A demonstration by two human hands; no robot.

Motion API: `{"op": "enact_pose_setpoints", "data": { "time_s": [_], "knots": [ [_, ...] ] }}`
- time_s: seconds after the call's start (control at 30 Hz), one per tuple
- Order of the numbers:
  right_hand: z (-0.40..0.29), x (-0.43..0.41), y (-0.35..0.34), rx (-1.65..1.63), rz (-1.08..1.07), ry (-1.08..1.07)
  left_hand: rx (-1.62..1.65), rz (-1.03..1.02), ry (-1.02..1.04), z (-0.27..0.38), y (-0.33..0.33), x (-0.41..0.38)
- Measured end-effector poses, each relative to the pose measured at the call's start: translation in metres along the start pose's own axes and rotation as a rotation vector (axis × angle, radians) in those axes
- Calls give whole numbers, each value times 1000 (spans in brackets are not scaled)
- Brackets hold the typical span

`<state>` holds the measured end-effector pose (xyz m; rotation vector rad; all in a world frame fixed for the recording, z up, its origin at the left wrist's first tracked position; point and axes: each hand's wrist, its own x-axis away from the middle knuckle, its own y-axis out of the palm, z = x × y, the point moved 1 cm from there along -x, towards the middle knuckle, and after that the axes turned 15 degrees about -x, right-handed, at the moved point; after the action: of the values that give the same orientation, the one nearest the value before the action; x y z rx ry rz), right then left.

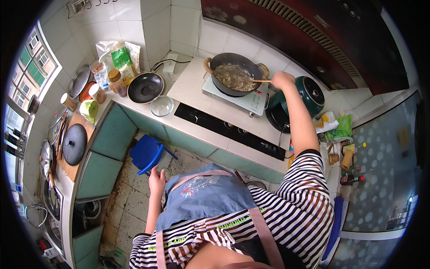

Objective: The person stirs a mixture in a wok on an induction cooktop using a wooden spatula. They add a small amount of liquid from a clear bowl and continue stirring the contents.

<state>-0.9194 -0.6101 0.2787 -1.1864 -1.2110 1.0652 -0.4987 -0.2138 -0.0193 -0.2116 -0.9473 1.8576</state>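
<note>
My right hand [283, 80] is closed on the handle of a wooden utensil [261, 80], whose far end reaches into a dark wok [231, 58] with wrapped side handles. Cooked pieces of food in liquid [231, 77] fill the wok's bottom; what they are, I cannot tell. Under the wok is a portable induction cooker [235, 101] with a lit red display. My left hand [158, 179] hangs low beside the blue apron [208, 191], fingers apart, holding nothing. A black pan [145, 88] and a glass bowl [162, 106] stand left of the cooker.
A dark green appliance [307, 94], likely an air fryer, stands close by my right forearm. Seasoning jars [114, 76] and bags are in the left corner. A black lid [74, 144] lies on a wooden board [88, 125]. A blue plastic stool [146, 153] is on the floor. The range hood [289, 33] overhangs the counter.
</note>
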Motion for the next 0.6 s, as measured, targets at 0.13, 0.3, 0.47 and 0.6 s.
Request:
{"op": "enact_pose_setpoints", "data": {
  "time_s": [0.13,0.3,0.47,0.6],
  "knots": [
    [-14,-9,10,89,-107,-20,34,-41,-5,4,11,-5],
    [-26,-13,-24,105,-121,-74,40,8,-9,-6,14,4],
    [-36,-46,-22,389,-85,-54,35,29,-36,-19,15,9],
    [-49,-58,-12,438,-108,-109,115,22,-108,-20,9,17]
  ]
}}
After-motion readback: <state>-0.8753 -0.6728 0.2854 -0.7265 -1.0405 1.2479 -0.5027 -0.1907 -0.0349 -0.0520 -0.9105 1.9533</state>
